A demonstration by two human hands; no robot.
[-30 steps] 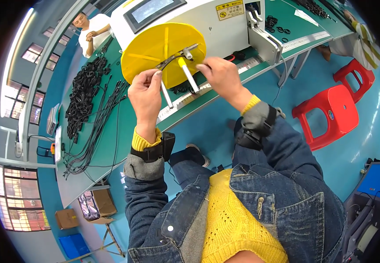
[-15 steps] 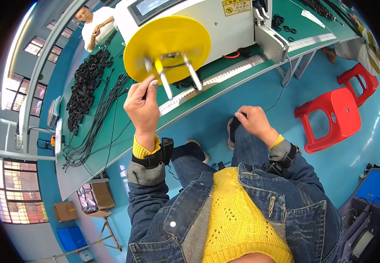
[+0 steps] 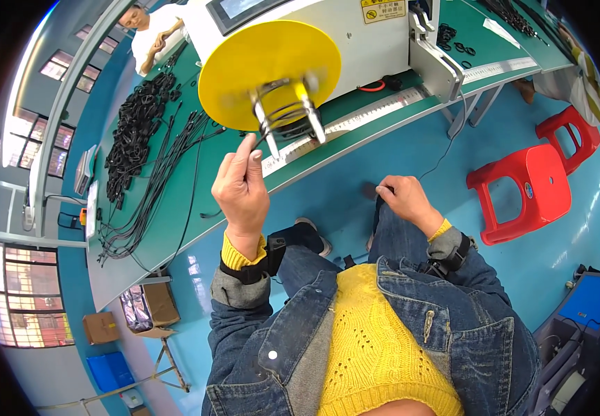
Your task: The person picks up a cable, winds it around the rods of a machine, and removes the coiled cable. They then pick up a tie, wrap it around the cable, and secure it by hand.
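Note:
A yellow disc [image 3: 244, 66] with metal winding pins [image 3: 287, 114] sticks out of a white machine [image 3: 355, 31] on the green bench [image 3: 175, 208]. The pins are blurred, and black cable [image 3: 283, 111] is coiled around them. My left hand [image 3: 241, 187] is raised just below and left of the pins, pinching the black cable between thumb and forefinger. My right hand [image 3: 405, 201] lies on my right knee with its fingers bent over it and nothing seen in it.
Heaps of black cable coils [image 3: 137, 132] and loose cables [image 3: 168, 166] lie on the bench's left part. Another person in white [image 3: 154, 35] works at the far end. Two red stools [image 3: 522, 191] stand on the blue floor at the right. A cardboard box [image 3: 151, 305] sits under the bench.
My right hand has left the winding pins and dropped onto my knee. The pins now blur with cable wound on them. My left hand keeps its hold on the cable.

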